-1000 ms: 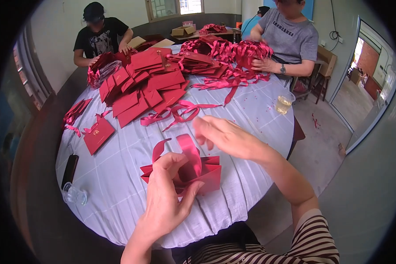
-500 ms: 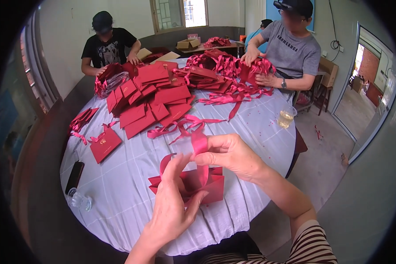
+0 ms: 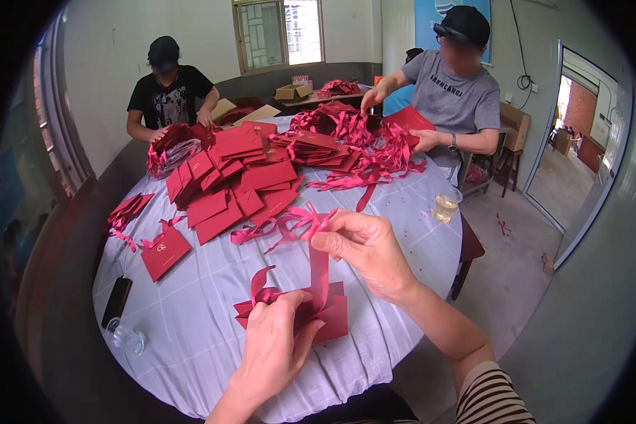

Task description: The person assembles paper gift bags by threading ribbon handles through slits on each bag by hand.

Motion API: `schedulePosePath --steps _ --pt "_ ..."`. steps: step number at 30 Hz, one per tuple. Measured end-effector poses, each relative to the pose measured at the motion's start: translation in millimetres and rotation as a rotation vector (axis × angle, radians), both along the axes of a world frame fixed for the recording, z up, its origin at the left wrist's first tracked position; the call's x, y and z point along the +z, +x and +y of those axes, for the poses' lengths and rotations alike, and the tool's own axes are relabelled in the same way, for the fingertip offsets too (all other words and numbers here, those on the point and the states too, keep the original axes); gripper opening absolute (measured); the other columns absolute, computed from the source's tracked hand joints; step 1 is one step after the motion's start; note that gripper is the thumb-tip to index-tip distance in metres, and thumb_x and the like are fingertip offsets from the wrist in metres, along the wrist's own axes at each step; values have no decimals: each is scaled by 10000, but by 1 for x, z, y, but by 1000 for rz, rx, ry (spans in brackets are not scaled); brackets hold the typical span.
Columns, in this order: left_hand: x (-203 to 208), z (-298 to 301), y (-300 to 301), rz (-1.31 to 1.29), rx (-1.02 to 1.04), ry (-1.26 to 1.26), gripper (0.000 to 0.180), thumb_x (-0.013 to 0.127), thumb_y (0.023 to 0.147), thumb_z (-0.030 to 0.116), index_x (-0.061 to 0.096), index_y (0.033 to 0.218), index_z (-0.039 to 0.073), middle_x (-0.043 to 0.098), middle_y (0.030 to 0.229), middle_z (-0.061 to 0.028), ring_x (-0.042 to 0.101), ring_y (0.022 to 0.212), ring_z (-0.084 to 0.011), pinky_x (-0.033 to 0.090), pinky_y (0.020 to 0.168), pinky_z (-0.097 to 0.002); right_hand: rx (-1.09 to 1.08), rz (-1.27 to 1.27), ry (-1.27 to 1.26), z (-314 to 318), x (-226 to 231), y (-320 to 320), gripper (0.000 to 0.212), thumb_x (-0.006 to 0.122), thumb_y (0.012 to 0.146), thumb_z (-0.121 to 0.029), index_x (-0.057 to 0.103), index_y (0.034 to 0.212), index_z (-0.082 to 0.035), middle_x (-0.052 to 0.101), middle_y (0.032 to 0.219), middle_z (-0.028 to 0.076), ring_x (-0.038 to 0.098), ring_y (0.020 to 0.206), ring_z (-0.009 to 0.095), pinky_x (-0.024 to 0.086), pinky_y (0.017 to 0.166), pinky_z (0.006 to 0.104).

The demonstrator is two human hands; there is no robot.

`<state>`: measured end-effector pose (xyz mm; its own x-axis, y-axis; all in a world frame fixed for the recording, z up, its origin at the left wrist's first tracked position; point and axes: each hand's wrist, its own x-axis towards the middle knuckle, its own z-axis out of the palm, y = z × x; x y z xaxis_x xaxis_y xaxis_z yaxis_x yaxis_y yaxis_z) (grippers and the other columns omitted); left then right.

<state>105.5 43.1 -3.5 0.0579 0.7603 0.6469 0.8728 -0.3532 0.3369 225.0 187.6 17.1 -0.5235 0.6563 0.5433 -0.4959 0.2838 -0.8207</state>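
A small red paper gift bag point(image 3: 336, 321) stands on the table close in front of me, its mouth spread and facing up. My left hand point(image 3: 275, 343) is closed at the bag's mouth, thumb toward the front panel and fingers over the ribbon inside; what exactly it pinches is partly hidden. Up and to the right, my right hand point(image 3: 364, 251) pinches the end of a red satin ribbon point(image 3: 319, 272), which runs taut down into the bag. A second ribbon tail curls up free at the bag's left side.
A big heap of red gift bags point(image 3: 222, 187) covers the far middle of the round table point(image 3: 191, 339), with loose ribbons point(image 3: 261, 230) nearer me. At left lie one bag point(image 3: 164, 253), a black phone point(image 3: 116, 302) and a clear cup point(image 3: 126, 336). A drink cup point(image 3: 445, 206) stands right. Two people handle bags opposite.
My right hand has drawn the ribbon upward, away from the bag, and my left hand has lowered onto the bag's mouth. The person at far right now holds a bag out flat.
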Motion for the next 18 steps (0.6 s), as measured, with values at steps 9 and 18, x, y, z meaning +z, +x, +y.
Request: schedulePosePath --steps 9,18 --pt "-6 6 -2 76 -43 95 407 714 715 35 573 1097 43 630 884 -45 561 691 -190 362 613 -327 -127 -72 110 0 -3 2 126 631 898 -118 661 908 4 598 776 -15 490 655 31 401 582 185" --pt "-4 2 0 145 -22 45 350 704 744 41 604 1079 75 627 727 -13 442 552 -179 319 580 -325 -302 -5 228 -5 -9 -10 161 581 937 -144 604 878 4 596 757 -19 500 693 24 416 614 184"
